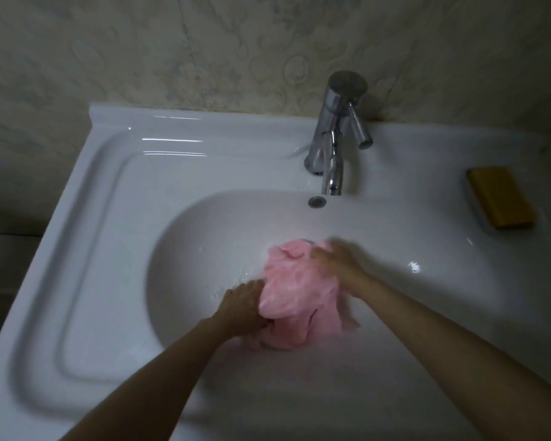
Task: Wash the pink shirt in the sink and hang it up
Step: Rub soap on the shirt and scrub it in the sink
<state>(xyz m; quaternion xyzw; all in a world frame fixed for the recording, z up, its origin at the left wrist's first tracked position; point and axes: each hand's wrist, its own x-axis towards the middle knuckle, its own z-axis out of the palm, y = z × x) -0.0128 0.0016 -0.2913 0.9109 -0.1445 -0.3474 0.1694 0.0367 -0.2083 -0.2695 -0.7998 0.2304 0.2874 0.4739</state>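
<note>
Shirt (pixel 296 291), pink and bunched wet, lies in the sink (pixel 204 237) bowl, in front of the tap (pixel 334 135). The left hand (pixel 242 308) grips the end farthest from the tap, fingers curled into the cloth. The right hand (pixel 337 262) lies on the end nearer the tap, but blur hides whether it grips or presses. Hard rubbing could throw water over the rim. The loose tail of cloth farthest from the tap could slide out.
</note>
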